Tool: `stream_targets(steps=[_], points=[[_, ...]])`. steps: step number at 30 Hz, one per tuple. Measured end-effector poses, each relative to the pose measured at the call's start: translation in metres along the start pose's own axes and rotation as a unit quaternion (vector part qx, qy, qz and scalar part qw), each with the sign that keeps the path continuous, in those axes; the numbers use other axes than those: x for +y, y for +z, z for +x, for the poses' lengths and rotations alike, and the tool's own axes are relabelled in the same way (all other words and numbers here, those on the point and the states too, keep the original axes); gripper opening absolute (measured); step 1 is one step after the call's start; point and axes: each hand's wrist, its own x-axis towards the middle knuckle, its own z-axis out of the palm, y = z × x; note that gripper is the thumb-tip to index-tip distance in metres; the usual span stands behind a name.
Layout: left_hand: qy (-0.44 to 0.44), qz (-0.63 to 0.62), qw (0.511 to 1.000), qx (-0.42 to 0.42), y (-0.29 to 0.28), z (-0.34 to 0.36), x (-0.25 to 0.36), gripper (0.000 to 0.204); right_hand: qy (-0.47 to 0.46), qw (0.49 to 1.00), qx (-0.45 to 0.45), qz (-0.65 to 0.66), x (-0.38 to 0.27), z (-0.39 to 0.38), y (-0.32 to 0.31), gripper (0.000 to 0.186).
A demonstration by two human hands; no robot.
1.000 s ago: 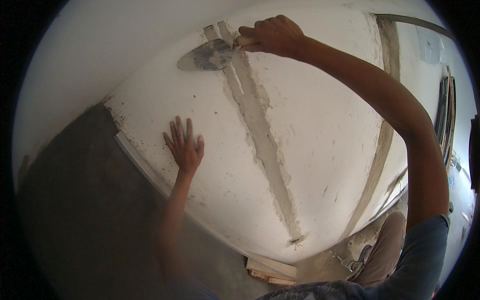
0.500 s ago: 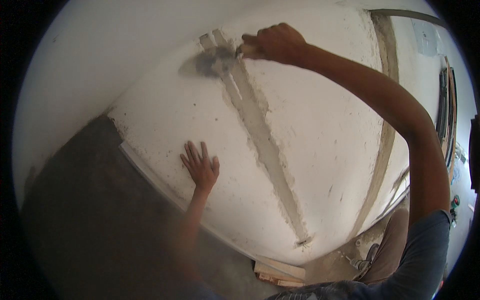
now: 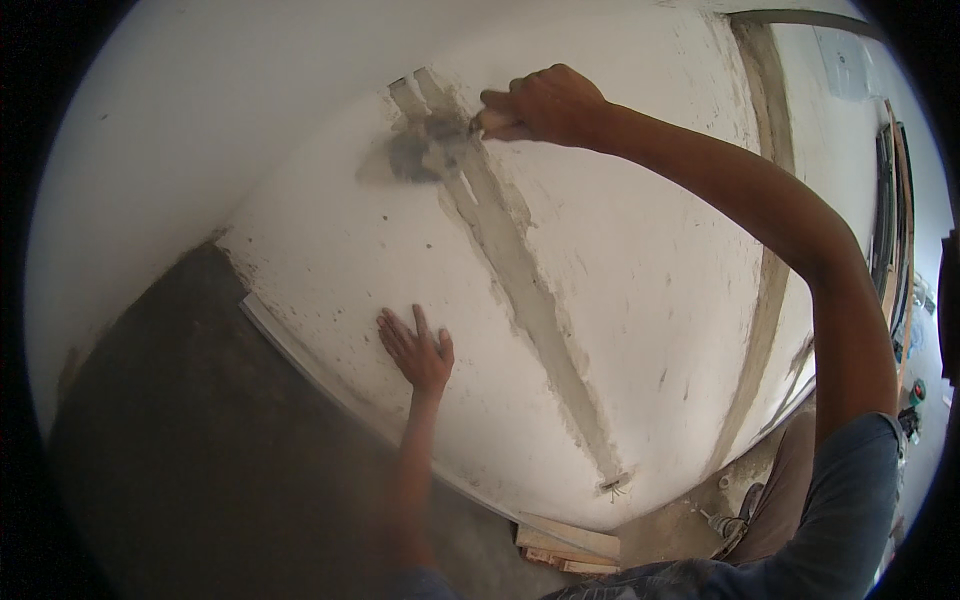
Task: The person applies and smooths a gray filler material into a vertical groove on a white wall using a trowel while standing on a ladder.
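Observation:
My right hand [image 3: 548,104], raised at arm's length, is closed round the handle of a trowel [image 3: 412,156]. Its blade lies over the upper part of a long grey mortar strip [image 3: 530,285] in the white wall [image 3: 640,280]; motion smears the blade's outline, so I cannot tell whether it is touching. Above the blade the strip splits into two narrow grooves [image 3: 408,98]. Lower on the wall, left of the strip, my left hand [image 3: 418,352] rests flat with its fingers spread and holds nothing.
Another mortar strip [image 3: 768,290] runs down the wall at the right. Wood offcuts [image 3: 568,543] lie at the wall's foot, with a drill-like tool [image 3: 722,522] near my leg. Wires [image 3: 614,484] poke out at the strip's lower end. Long boards [image 3: 892,220] lean at far right.
The trowel and my right hand have moved slightly down along the strip. My left hand has shifted a little down and right on the wall, still spread.

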Motion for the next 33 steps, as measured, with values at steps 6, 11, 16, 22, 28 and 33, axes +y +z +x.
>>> stream_targets(steps=[6, 11, 16, 22, 28, 33], points=[[-0.208, -0.052, 0.975, 0.064, 0.006, -0.005, 0.018, 0.077, 0.034, 0.999, -0.017, 0.018, 0.003, -0.003, -0.005, 0.055], [-0.197, -0.079, 0.971, 0.108, 0.013, -0.008, 0.019, 0.074, 0.014, 1.000, -0.010, 0.006, 0.019, 0.002, -0.001, 0.052], [-0.186, -0.105, 0.968, 0.130, 0.018, -0.019, 0.008, 0.070, -0.052, 0.998, 0.012, 0.017, 0.012, -0.004, 0.002, 0.046], [-0.231, -0.082, 0.955, 0.166, 0.016, -0.011, 0.022, 0.060, -0.078, 0.997, 0.016, 0.007, 0.020, -0.003, 0.005, 0.053], [-0.261, -0.046, 0.947, 0.182, 0.010, -0.010, 0.020, 0.060, -0.008, 1.000, 0.001, 0.005, 0.021, 0.002, 0.002, 0.054], [-0.149, -0.085, 0.977, 0.123, 0.012, -0.025, 0.015, 0.066, -0.008, 1.000, 0.002, 0.024, 0.015, -0.001, -0.009, 0.052]])
